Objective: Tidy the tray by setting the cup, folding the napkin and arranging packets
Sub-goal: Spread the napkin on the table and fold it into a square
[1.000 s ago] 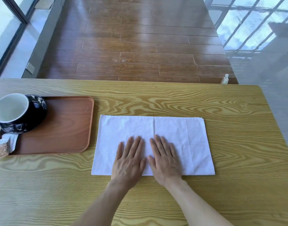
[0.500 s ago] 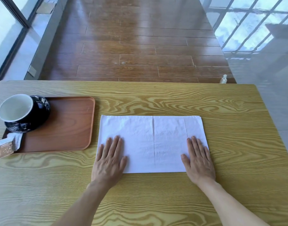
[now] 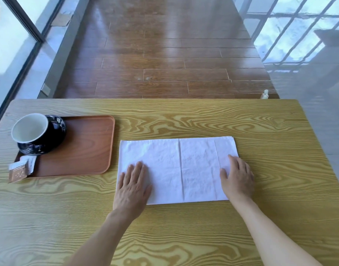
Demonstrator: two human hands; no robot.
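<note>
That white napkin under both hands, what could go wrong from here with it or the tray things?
1. The white paper napkin is thin and creased; the left hand and right hand pressing its ends could tear or skew it when folding.
2. The brown and white packets overhang the brown wooden tray corner and could slip off.
3. The black cup with white inside sits near the wooden table edge; a nudged tray might tip it.

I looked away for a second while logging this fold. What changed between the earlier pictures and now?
Both hands slid apart from the napkin's middle to its ends: left hand at the left end, right hand at the right. Nothing was grasped or released. Napkin, cup, packets and tray stayed put.
</note>
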